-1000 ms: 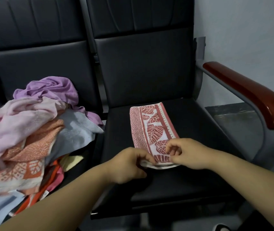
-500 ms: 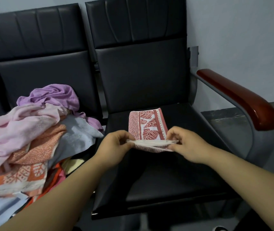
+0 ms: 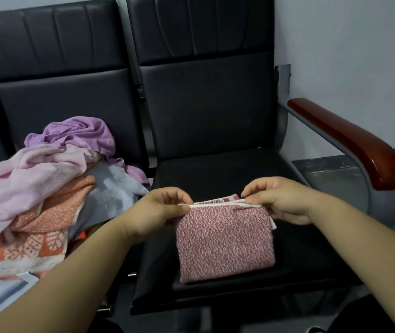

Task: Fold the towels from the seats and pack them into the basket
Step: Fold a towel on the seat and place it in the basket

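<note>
A red-and-white patterned towel [image 3: 225,241] lies folded in half on the black right-hand seat [image 3: 215,174], its speckled underside facing up. My left hand [image 3: 158,212] pinches the far left corner of the folded edge. My right hand [image 3: 278,200] pinches the far right corner. Both corners rest against the layer beneath. A heap of unfolded towels [image 3: 47,188] in purple, pink, orange and pale blue covers the left-hand seat. No basket is in view.
A dark red wooden armrest [image 3: 350,143] on a grey metal frame borders the right seat. Black seat backs [image 3: 206,92] rise behind. A grey wall and grey floor [image 3: 331,174] lie to the right.
Both hands lifted the towel's near edge and carried it over to the far edge, folding the towel in half. The leaf pattern is now hidden and the speckled side shows.
</note>
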`<state>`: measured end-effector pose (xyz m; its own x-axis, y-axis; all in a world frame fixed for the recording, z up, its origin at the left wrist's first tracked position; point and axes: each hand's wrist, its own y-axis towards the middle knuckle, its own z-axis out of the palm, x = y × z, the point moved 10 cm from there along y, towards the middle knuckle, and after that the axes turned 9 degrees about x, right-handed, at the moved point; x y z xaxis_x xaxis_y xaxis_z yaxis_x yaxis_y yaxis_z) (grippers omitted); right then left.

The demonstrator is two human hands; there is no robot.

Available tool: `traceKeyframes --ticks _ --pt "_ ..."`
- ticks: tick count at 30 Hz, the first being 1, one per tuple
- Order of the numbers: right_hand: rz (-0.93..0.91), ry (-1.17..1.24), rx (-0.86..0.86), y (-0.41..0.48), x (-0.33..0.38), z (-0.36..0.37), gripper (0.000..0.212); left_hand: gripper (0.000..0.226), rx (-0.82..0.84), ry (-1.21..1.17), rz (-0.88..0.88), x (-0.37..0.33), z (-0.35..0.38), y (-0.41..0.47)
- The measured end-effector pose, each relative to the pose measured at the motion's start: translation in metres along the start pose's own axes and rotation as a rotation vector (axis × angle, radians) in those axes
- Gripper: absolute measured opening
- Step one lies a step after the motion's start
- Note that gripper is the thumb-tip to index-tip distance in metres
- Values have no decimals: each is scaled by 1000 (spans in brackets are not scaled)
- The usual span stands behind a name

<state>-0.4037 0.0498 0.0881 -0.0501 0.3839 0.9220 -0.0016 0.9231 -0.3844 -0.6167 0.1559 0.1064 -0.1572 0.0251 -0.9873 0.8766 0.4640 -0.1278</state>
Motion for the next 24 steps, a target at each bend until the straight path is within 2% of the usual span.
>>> traceKeyframes --ticks 10,13,14,17,24 --pt "-62 -20 -307 54 3 -26 7 16 -414 176 -53 39 -59 35" --pt "-55 77 -265 73 -5 -22 10 18 -496 290 -102 57 -70 45" --pt "-58 72 -234 78 -7 -20 14 19 -511 326 -123 62 -72 47" --pt "-51 -141 -209 89 -12 -18 27 16 -526 467 -180 68 -73 52" --pt "-25 -344 -467 99 -18 -37 7 11 -525 644 -218 71 -75 59"
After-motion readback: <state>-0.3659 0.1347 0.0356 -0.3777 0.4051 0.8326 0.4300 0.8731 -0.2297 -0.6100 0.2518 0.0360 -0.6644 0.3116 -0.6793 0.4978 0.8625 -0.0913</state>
